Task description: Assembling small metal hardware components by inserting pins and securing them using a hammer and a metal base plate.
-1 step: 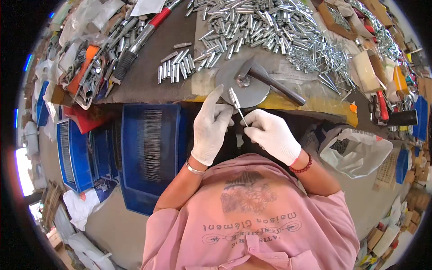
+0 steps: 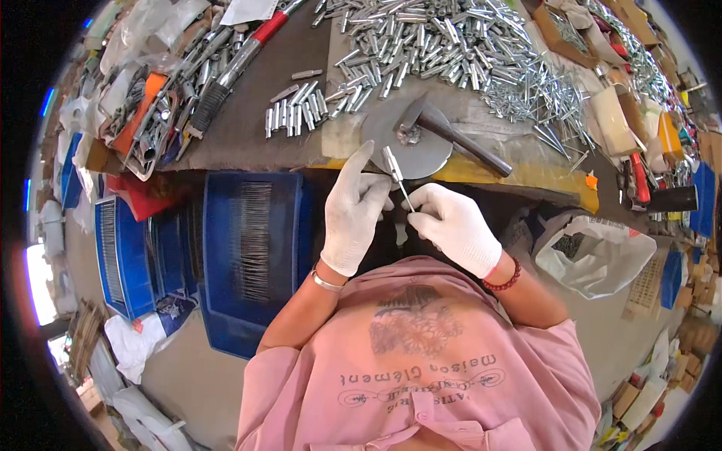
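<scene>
While the right hand [image 2: 457,229] pinches the rod [image 2: 404,193] and the left hand [image 2: 351,214], its grip unclear, sits beside the tube [image 2: 391,162], keeping both pieces aligned seems wise.

Head camera: left unit of a side-by-side pair on the person's head; wide fisheye lens, facing steeply downward; shirt [image 2: 444,376] nearest, filling the lower centre; left hand [image 2: 351,216] and right hand [image 2: 460,231] at close range, mid-frame; workbench [image 2: 248,129] beyond, its front edge bowed by lens curvature.
</scene>
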The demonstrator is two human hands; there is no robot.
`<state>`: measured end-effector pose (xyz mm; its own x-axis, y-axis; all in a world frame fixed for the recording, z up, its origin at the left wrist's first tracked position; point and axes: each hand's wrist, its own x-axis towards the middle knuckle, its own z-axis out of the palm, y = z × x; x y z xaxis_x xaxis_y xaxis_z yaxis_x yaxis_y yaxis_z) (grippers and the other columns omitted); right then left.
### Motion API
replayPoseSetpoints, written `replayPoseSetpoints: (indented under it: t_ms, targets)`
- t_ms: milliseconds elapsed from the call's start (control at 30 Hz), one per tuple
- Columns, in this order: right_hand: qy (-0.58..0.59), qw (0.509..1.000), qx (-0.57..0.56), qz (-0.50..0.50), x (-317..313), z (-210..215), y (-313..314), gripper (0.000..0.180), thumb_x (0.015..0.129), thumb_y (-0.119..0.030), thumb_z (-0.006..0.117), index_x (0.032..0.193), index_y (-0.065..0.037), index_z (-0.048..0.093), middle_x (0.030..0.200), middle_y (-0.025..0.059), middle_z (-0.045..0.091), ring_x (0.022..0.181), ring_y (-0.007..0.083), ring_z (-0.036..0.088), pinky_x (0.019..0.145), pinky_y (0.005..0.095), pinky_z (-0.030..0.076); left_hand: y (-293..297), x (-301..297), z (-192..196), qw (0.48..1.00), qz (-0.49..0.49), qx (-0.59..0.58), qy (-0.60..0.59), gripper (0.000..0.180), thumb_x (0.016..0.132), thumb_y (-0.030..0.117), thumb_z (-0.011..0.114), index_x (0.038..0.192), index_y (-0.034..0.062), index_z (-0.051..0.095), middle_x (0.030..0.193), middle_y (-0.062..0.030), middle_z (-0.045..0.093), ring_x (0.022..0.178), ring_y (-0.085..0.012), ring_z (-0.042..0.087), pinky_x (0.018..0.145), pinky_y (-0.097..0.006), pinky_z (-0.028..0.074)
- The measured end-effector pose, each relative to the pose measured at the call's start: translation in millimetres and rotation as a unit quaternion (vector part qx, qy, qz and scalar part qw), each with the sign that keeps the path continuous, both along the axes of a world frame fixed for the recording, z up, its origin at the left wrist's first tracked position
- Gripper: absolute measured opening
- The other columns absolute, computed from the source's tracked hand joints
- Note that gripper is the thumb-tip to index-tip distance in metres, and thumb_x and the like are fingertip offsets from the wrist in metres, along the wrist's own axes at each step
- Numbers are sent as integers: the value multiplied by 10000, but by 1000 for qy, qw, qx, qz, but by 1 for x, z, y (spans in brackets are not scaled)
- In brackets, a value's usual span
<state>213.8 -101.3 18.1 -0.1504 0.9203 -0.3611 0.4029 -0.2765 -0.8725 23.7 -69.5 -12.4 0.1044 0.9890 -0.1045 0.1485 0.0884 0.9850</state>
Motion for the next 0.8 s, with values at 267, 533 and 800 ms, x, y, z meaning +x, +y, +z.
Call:
replayPoseSetpoints:
  t_ms: [267,533,800]
  targets:
    - [-25,993,111,14,-33,-8,-13,205,930,-85,727,1127,-35,698,884,164,733,782,288,738,738,357,574,-7,-18,6,990,34,-59,-119,636,941,32,743,1526,2,494,967,-99,733,852,-138,690,785,-285,566]
    - [-10,985,164,-54,7,9,2,391,1025,-12,593,1410,-18,656,959,35,672,752,91,602,713,233,516,-40,-118,-18,973,207,-61,-79,616,897,150,782,1465,39,569,1001,-68,710,825,-113,608,703,-268,498]
    - [21,972,167,-164,33,-11,35,380,1076,-115,549,1411,37,644,916,24,626,686,47,482,616,214,425,-147,-311,-236,817,548,-181,-2,582,825,44,792,1376,-71,641,1115,-134,738,851,-195,698,731,-333,559]
